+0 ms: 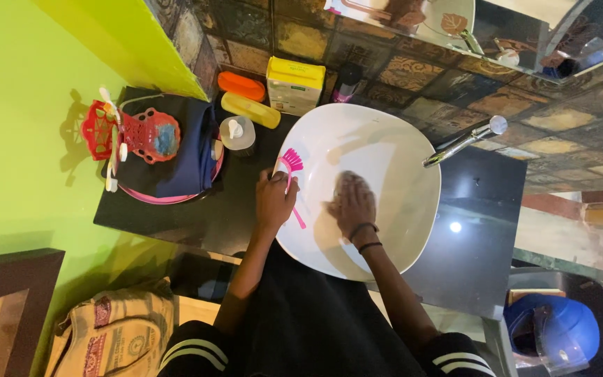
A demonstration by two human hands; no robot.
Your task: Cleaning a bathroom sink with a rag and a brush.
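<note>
1. Fingers of the left hand (274,201) were curled narrowly over the near-left rim of the white wash basin (392,230), resting on the handle of a pink scrubbing brush (292,174); whether they truly gripped the handle could not be told.
2. Fingers of the right hand (351,206) lay spread flat and wide, palm down, on the inner wall of the basin, holding nothing. The hand looked blurred, and two dark bands circled its wrist.
3. The pink brush lay across the basin's left rim, its bristle head pointing away from the person and its thin handle running back under the left hand.
4. Judging from this, the step in hand was rubbing the inside of the basin with the bare right palm while the left steadied at the rim.
5. A next move would likely call for bringing the brush into the bowl, which would need a firmer grasp on its handle.
6. A chrome tap (465,141) reached over the basin's far-right edge; no water could be seen running.
7. On the black counter (176,216) to the left stood a small pump bottle (237,134), a yellow tube, an orange case, a yellow-topped box, and a red holder on a pink plate.
</note>
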